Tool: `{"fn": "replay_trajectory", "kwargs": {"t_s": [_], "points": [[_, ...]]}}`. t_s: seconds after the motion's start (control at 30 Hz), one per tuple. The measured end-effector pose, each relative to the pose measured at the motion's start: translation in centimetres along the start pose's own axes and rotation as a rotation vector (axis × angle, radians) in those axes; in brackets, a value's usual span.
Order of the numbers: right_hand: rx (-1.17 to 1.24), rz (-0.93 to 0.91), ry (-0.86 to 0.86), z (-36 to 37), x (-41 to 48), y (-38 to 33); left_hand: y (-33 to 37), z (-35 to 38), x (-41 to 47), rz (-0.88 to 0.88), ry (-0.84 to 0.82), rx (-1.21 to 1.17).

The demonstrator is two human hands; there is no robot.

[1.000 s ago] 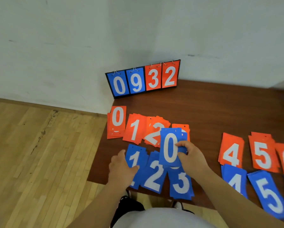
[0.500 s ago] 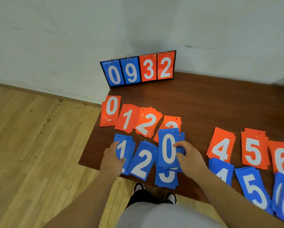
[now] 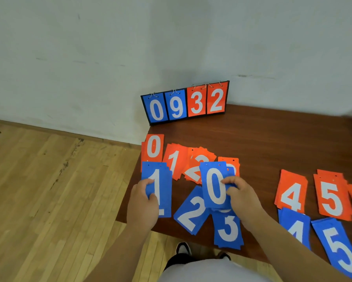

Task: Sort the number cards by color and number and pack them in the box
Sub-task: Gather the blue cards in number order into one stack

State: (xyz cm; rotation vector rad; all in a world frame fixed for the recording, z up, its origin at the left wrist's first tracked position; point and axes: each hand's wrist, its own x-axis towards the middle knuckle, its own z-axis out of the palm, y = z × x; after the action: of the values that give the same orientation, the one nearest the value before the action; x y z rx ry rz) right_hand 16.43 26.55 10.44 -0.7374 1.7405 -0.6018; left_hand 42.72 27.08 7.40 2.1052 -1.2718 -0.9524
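Blue and orange number cards lie in small stacks on a brown table (image 3: 273, 143). My left hand (image 3: 143, 204) grips the blue 1 stack (image 3: 161, 180), lifted upright near the table's left edge. My right hand (image 3: 242, 196) pinches the blue 0 stack (image 3: 214, 186) above the blue 2 cards (image 3: 191, 214) and blue 3 cards (image 3: 228, 233). Behind them lie the orange 0 (image 3: 153, 148), orange 1 (image 3: 176, 159), orange 2 (image 3: 195, 169) and a partly hidden orange stack (image 3: 230, 162). No box is in view.
A small flip scoreboard (image 3: 186, 102) reading 0932 stands at the table's back left corner against the white wall. Orange 4 (image 3: 291, 192) and 5 (image 3: 332, 196) and blue 4 (image 3: 295, 226) and 5 (image 3: 338, 247) stacks lie to the right. Wooden floor (image 3: 49, 200) lies left.
My left hand has picked the blue 1 stack up off the table and raised it upright. My right hand still holds the blue 0 stack in about the same spot.
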Motion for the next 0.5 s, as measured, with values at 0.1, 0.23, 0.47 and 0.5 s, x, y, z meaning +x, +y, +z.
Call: {"fn": "replay_trajectory", "kwargs": {"t_s": [0.1, 0.23, 0.47, 0.5], "points": [[0.519, 0.160, -0.038, 0.6, -0.8, -1.5, 1.5, 0.1, -0.5, 0.021, -0.111, -0.151], [0.613, 0.072, -0.117, 1.3, -2.2, -2.8, 3.5, 0.9, -1.4, 0.053, -0.249, -0.384], [0.079, -0.083, 0.027, 2.8, -2.7, -1.0, 5.8, 2.3, -2.9, 0.221, -0.375, -0.458], [0.090, -0.085, 0.025, 3.0, -2.8, -0.7, 6.1, 2.4, -3.1, 0.253, -0.408, -0.465]]}}
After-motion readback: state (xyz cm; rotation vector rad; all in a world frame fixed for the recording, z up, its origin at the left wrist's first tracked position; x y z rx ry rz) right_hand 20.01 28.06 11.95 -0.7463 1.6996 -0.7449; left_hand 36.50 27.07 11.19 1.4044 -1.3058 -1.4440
